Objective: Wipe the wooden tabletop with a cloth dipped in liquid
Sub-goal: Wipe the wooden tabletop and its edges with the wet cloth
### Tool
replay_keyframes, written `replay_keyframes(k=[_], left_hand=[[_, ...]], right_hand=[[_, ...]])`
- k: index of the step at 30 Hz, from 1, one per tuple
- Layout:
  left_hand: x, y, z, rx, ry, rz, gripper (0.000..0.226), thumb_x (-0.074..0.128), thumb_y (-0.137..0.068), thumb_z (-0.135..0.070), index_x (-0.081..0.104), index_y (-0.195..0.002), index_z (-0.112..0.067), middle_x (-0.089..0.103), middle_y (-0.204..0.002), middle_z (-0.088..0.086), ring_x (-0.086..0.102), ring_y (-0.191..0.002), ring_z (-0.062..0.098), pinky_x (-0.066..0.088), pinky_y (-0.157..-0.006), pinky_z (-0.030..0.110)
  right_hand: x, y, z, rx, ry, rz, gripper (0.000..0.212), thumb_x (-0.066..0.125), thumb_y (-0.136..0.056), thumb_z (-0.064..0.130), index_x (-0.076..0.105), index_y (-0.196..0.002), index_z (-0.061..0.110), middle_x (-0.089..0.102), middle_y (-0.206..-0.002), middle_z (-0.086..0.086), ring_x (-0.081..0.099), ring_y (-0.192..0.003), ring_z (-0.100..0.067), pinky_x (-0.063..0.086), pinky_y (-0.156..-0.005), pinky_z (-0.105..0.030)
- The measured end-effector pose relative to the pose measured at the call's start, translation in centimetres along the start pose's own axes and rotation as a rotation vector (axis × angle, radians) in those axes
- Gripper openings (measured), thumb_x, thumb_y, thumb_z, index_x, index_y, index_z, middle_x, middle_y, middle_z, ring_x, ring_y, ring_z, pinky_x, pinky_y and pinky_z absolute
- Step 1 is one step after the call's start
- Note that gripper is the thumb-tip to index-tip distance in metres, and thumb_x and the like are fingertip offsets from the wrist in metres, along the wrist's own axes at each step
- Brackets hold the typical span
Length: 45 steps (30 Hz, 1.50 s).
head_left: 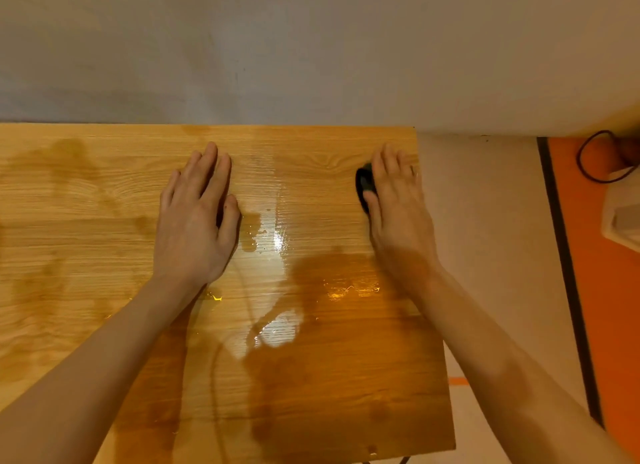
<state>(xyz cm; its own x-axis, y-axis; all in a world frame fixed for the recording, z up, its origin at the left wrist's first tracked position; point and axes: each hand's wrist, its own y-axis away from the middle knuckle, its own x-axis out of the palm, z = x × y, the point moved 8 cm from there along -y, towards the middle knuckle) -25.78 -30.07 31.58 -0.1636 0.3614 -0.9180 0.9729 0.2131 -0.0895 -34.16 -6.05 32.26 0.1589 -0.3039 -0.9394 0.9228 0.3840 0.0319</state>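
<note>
Wood-grain laminate forms the rectangular wooden tabletop (pixel 311 377), which abuts a pale wall (pixel 311 47) at its far edge. The small dark cloth (pixel 364 185) lies near the far right corner of the tabletop, mostly covered by the right hand (pixel 398 214). Only a dark oval portion shows at the thumb side. Its visible long axis runs roughly near to far; the full outline is hidden, so no pointing direction can be determined.

The right hand presses flat on the cloth, fingers extended and close together. The left hand (pixel 195 228) rests palm-down on the bare surface near the centre, fingers extended and only slightly parted, holding nothing.

Progress, as a judgement: the task appears well advanced. Glossy wet film and darker damp patches cover the centre, the near right area, and parts of the left side. Pooled liquid (pixel 277 328) remains near the centre. The lighter bands toward the far left appear less treated and probably still need passes.
</note>
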Motion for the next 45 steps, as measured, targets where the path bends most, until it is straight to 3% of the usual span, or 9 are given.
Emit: replay_keyframes(k=[3,9,17,27,30,34,36,41,45], left_hand=[[0.0,0.2,0.1,-0.001,-0.005,0.005,0.055,0.032,-0.105,-0.030,0.032,-0.157,-0.010,0.023,-0.166,0.007,0.015,-0.155,0.022,0.013,-0.126,0.045],[0.0,0.3,-0.2,0.006,0.001,0.003,0.055,0.032,-0.105,-0.029,0.032,-0.156,-0.009,0.024,-0.166,0.008,0.016,-0.155,0.023,0.012,-0.126,0.044],[-1.4,1.6,0.1,0.036,0.202,0.071,0.054,0.036,-0.105,-0.026,0.031,-0.157,-0.011,0.020,-0.167,0.003,0.009,-0.157,0.019,0.007,-0.128,0.045],[-0.1,9.4,-1.4,0.039,0.060,0.088,0.054,0.030,-0.107,-0.026,0.027,-0.158,-0.009,0.018,-0.168,0.005,0.011,-0.156,0.019,0.006,-0.128,0.036],[0.0,9.2,-1.4,0.043,0.042,0.090,0.054,0.030,-0.107,-0.025,0.025,-0.159,-0.009,0.017,-0.168,0.005,0.009,-0.157,0.018,0.006,-0.128,0.036],[0.1,9.2,-1.4,0.049,0.042,0.092,0.054,0.031,-0.107,-0.026,0.025,-0.159,-0.010,0.016,-0.168,0.004,0.009,-0.157,0.017,0.007,-0.128,0.037],[0.1,9.2,-1.4,0.046,0.051,0.082,0.054,0.032,-0.107,-0.024,0.026,-0.158,-0.009,0.018,-0.168,0.004,0.010,-0.156,0.018,0.008,-0.128,0.038],[0.0,9.3,-1.5,0.033,0.059,0.071,0.054,0.033,-0.106,-0.023,0.028,-0.157,-0.008,0.020,-0.167,0.006,0.013,-0.156,0.020,0.011,-0.127,0.041],[0.1,9.2,-1.6,0.041,0.054,0.076,0.054,0.031,-0.107,-0.024,0.028,-0.158,-0.008,0.019,-0.167,0.005,0.011,-0.156,0.019,0.009,-0.128,0.040]], right_hand=[[-0.5,-3.9,-1.8,0.128,-0.065,-0.053,0.050,0.028,-0.105,0.021,0.016,-0.152,0.007,0.010,-0.161,-0.011,0.004,-0.149,-0.025,0.008,-0.121,-0.045],[-0.2,10.5,-0.6,0.133,-0.109,-0.034,0.053,0.027,-0.103,0.027,0.018,-0.153,0.011,0.013,-0.161,-0.006,0.002,-0.149,-0.019,0.008,-0.121,-0.041],[-0.7,-1.1,-2.2,0.130,-0.062,-0.109,0.050,0.026,-0.106,0.021,0.015,-0.153,0.008,0.009,-0.161,-0.010,0.005,-0.149,-0.025,0.006,-0.121,-0.043],[0.4,2.3,1.2,0.245,0.064,-0.201,0.053,0.028,-0.105,0.023,0.013,-0.152,0.007,0.009,-0.161,-0.014,0.006,-0.148,-0.030,0.012,-0.120,-0.048],[4.2,8.1,8.7,0.082,0.200,-0.086,0.073,0.045,-0.099,0.020,-0.002,-0.153,0.008,-0.004,-0.160,-0.016,-0.004,-0.148,-0.033,0.008,-0.120,-0.050],[4.4,10.2,10.1,-0.255,0.196,0.022,0.056,0.035,-0.099,0.024,0.019,-0.151,0.009,0.014,-0.159,-0.013,0.010,-0.148,-0.031,0.013,-0.120,-0.048],[2.0,9.2,5.2,-0.150,0.128,-0.063,0.048,0.032,-0.098,0.016,0.033,-0.144,0.002,0.032,-0.153,-0.019,0.025,-0.143,-0.035,0.024,-0.116,-0.052],[1.1,10.1,1.6,0.348,0.114,-0.246,0.053,0.027,-0.104,0.024,0.014,-0.151,0.002,0.016,-0.159,-0.017,0.015,-0.147,-0.032,0.020,-0.118,-0.051],[5.6,10.7,11.7,0.018,0.099,-0.159,0.068,0.050,-0.099,0.023,0.007,-0.149,0.005,0.012,-0.158,-0.015,0.017,-0.146,-0.033,0.017,-0.118,-0.050]])
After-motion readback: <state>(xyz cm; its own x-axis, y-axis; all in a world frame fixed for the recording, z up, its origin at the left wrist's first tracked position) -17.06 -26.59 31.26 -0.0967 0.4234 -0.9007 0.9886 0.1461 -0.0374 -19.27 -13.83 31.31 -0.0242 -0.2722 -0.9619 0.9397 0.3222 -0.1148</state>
